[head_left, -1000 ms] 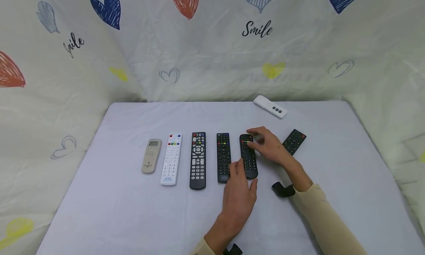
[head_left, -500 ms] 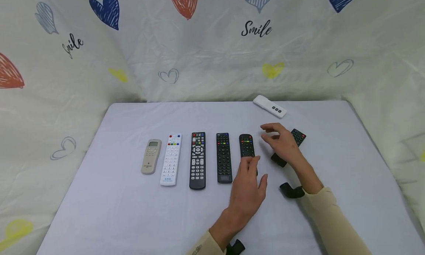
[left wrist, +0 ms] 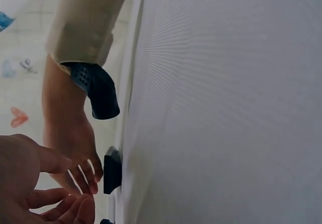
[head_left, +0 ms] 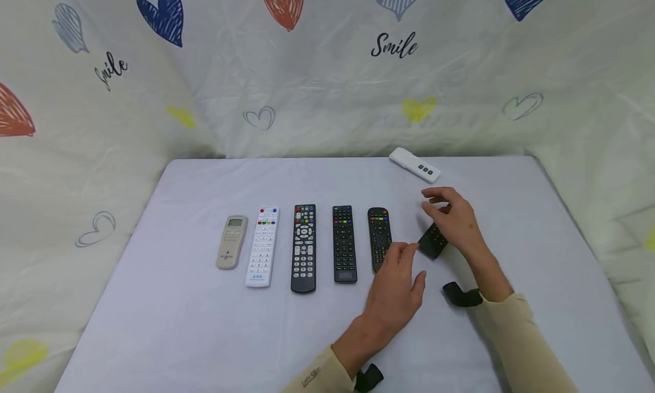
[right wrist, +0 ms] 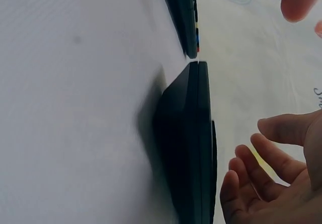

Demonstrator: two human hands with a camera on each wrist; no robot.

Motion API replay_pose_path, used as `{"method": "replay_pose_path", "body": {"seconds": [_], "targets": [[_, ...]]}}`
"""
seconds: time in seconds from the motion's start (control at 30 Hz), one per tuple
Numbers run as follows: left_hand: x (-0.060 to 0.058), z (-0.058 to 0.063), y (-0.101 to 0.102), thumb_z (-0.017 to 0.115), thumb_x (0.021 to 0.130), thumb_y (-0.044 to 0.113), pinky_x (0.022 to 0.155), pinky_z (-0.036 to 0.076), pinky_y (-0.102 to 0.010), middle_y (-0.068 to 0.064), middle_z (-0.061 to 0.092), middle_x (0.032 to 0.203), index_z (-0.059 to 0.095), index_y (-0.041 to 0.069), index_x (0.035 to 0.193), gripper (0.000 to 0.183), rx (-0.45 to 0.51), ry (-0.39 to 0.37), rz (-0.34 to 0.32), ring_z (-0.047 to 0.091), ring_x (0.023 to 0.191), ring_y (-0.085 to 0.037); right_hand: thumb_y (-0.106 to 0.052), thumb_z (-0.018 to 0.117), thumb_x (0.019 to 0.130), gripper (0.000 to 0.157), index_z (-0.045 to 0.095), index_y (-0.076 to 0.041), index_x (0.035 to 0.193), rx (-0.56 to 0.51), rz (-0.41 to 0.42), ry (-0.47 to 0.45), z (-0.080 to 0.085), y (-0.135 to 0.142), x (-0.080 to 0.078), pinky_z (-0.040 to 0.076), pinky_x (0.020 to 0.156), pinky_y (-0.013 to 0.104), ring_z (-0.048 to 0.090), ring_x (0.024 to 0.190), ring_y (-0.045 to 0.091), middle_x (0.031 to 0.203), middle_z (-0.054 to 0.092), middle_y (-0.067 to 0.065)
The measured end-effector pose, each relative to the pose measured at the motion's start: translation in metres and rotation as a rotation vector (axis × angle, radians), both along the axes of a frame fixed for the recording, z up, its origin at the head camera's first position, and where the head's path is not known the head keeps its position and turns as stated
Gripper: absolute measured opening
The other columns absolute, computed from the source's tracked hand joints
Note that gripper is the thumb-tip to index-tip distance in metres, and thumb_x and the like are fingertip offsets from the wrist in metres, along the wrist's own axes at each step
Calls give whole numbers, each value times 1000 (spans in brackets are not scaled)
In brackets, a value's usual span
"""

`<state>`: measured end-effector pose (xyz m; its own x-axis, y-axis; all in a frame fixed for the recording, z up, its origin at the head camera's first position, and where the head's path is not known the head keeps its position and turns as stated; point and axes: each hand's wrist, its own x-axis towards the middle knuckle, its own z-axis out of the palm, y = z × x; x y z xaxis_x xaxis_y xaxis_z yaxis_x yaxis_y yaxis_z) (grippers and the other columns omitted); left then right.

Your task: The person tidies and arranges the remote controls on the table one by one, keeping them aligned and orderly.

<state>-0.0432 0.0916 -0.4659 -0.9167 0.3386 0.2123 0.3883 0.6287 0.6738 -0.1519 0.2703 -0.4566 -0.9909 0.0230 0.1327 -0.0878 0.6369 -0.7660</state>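
Note:
Over the slanted black remote control [head_left: 432, 243] is my right hand [head_left: 455, 218], its fingers loosely bent and holding nothing; it hides that remote's upper part in the head view. In the right wrist view a gap shows between the fingers [right wrist: 246, 176] and the black remote below. My left hand [head_left: 393, 296] has its fingers extended, tips at the lower end of the rightmost upright black remote [head_left: 379, 231], which it partly covers. It grips nothing. A narrow black remote [head_left: 344, 239] lies upright just left of that one.
Further left in the row lie a black remote with white buttons [head_left: 304, 239], a white remote [head_left: 263, 239] and a beige remote with a small display [head_left: 232, 239]. Another white remote [head_left: 415, 165] sits at the back edge of the white-covered table [head_left: 194, 336].
My right hand has left the rightmost upright remote and moved right, over the slanted one. My left hand has shifted right, off the narrow black remote's lower end. The remotes stay in place.

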Motion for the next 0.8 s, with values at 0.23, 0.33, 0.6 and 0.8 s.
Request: {"method": "replay_pose_path", "body": {"seconds": [0.23, 0.33, 0.6, 0.8], "targets": [[-5, -3, 5, 67, 102, 19, 100, 53, -18, -7, 51, 140, 50, 6, 148, 50, -21, -1, -10, 61, 121, -10, -17, 62, 104, 30, 67, -4, 131, 24, -77, 22, 0, 13, 5, 41, 86, 14, 54, 99, -1, 131, 67, 17], [-7, -4, 7, 67, 102, 19, 100, 54, -19, -7, 50, 142, 50, 6, 148, 50, -30, 3, -5, 61, 122, -10, -18, 62, 104, 29, 68, -4, 128, 14, -126, 24, 0, 17, 6, 40, 84, 15, 50, 94, -7, 128, 67, 17], [-12, -2, 11, 67, 102, 17, 97, 53, -16, -8, 49, 146, 50, 6, 148, 50, -40, -1, -9, 62, 121, -10, -18, 63, 103, 29, 70, -4, 128, 28, -247, -16, -1, 28, 4, 41, 86, 16, 48, 94, -2, 128, 64, 18], [-14, -3, 14, 66, 102, 18, 93, 52, -13, -8, 46, 149, 49, 6, 149, 51, -40, -36, -8, 61, 121, -9, -21, 63, 103, 33, 69, -2, 129, 28, -300, -73, -3, 35, 4, 40, 80, 19, 52, 99, 11, 132, 60, 20]]}}
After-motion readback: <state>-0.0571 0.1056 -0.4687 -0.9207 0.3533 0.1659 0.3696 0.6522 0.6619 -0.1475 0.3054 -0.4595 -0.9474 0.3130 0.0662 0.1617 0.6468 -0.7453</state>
